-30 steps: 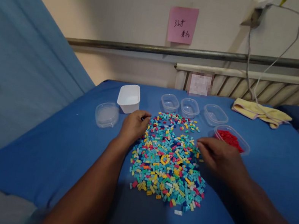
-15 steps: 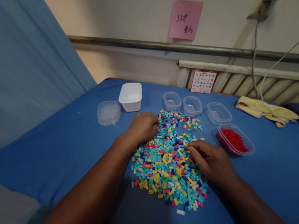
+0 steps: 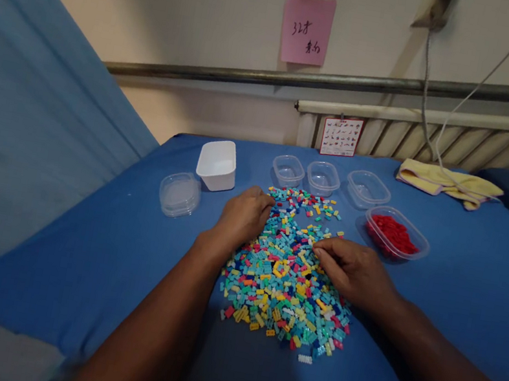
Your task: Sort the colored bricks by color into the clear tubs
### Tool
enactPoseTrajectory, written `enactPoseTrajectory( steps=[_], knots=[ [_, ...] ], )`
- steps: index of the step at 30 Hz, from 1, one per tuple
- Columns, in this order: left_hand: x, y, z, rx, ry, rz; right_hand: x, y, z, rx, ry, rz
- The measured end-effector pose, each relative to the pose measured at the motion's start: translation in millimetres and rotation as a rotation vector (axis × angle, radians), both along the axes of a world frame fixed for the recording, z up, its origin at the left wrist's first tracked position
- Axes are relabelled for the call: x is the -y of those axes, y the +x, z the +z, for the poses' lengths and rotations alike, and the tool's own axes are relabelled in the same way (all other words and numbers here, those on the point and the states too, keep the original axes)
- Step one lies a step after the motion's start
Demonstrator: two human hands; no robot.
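Observation:
A spread of small building bricks point(image 3: 282, 281) in turquoise, yellow, pink, dark blue and white covers the middle of the blue cloth. At the upper left edge of this pile is my left hand point(image 3: 246, 215), its fingers curled and its fingertips among the bricks; what they hold, if anything, is hidden. My right hand point(image 3: 354, 267) rests over the pile's right side with thumb and forefinger pinched together at the bricks. Anything between those fingertips is too small to make out. Right of the pile stands a clear tub point(image 3: 413, 255) with red pieces point(image 3: 394, 233) in it.
Beyond the pile stand three clear tubs point(image 3: 286, 182) point(image 3: 321, 188) point(image 3: 366, 204). To the left are a white container point(image 3: 218, 181) and stacked clear lids point(image 3: 179, 196). A yellow cloth point(image 3: 448, 182) lies at the back right. A blue curtain point(image 3: 27, 111) hangs at left.
The whole view has shifted slightly, so things sit a little further left. My left fingers have moved a little forward at the pile's edge; my right hand keeps its pinch.

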State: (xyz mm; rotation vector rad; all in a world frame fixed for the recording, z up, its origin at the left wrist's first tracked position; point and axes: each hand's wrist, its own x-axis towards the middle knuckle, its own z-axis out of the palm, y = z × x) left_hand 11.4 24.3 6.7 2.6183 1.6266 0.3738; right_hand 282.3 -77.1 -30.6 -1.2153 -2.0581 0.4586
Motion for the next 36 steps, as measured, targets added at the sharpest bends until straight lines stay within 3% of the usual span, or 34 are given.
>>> enactPoseTrajectory(
  steps=[4, 10, 14, 20, 25, 28, 32, 36],
  knots=[
    [-1, 7, -0.8, -0.103, -0.049, -0.076, 0, -1, 1.4, 0.007, -0.001, 0.001],
    [0, 8, 5.4, -0.106, -0.109, -0.172, 0, -2, 3.8, 0.020, -0.014, 0.011],
    [1, 10, 9.7, -0.098, -0.119, -0.117, 0, -2, 3.4, 0.031, -0.028, 0.013],
    [1, 16, 14.1, 0.031, -0.280, -0.069, 0, -2, 3.0, 0.022, -0.017, 0.015],
    [6, 16, 15.1, 0.073, -0.235, -0.030, 2, -2, 5.4, 0.015, 0.000, 0.020],
    [14, 21, 15.2, 0.298, -0.284, -0.049, 2, -4, 5.9, -0.043, 0.040, -0.020],
    [30, 40, 11.3, 0.801, -0.592, -0.121, 3, -10, 8.1, -0.183, 0.094, -0.047],
    [45, 57, 5.5, 1.048, -0.808, -0.138, 2, -12, 14.0, -0.203, 0.153, -0.002]
  ],
)
